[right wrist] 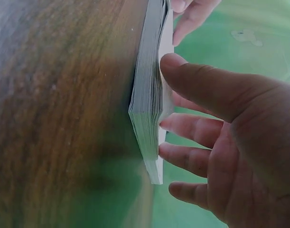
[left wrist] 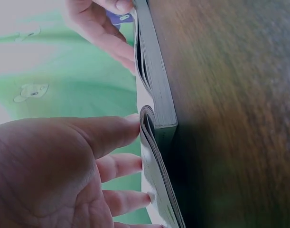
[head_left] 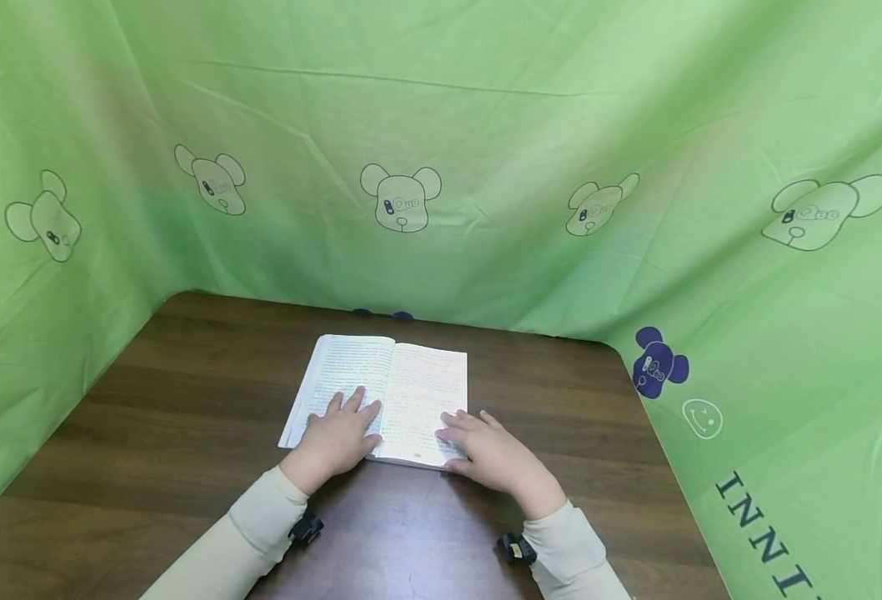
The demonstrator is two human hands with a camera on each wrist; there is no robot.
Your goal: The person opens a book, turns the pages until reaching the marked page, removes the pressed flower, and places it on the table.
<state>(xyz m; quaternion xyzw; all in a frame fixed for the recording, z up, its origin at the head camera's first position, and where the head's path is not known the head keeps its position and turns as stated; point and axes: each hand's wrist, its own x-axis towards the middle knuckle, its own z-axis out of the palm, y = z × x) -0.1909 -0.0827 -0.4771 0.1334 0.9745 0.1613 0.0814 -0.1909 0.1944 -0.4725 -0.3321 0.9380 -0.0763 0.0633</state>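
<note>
An open book [head_left: 426, 383] with printed pages lies on the brown wooden table. Across the lower part of its left page rests my left hand [head_left: 338, 437], fingers spread and thumb toward the middle fold. My right hand [head_left: 489, 450] touches the lower right corner of the right page, its fingertips on the paper and the thumb at the near edge. In the left wrist view, the thinner left stack of pages [left wrist: 159, 175] bends up near the spine under the fingertips. The right wrist view shows the thick page block [right wrist: 147, 95] beside the right thumb.
The wooden table [head_left: 186, 400] extends around the book on all sides. A green curtain [head_left: 486, 108] printed with bear heads hangs behind the table and along both sides. Small black devices [head_left: 516, 548] are strapped at both wrists, below light sleeves [head_left: 568, 537].
</note>
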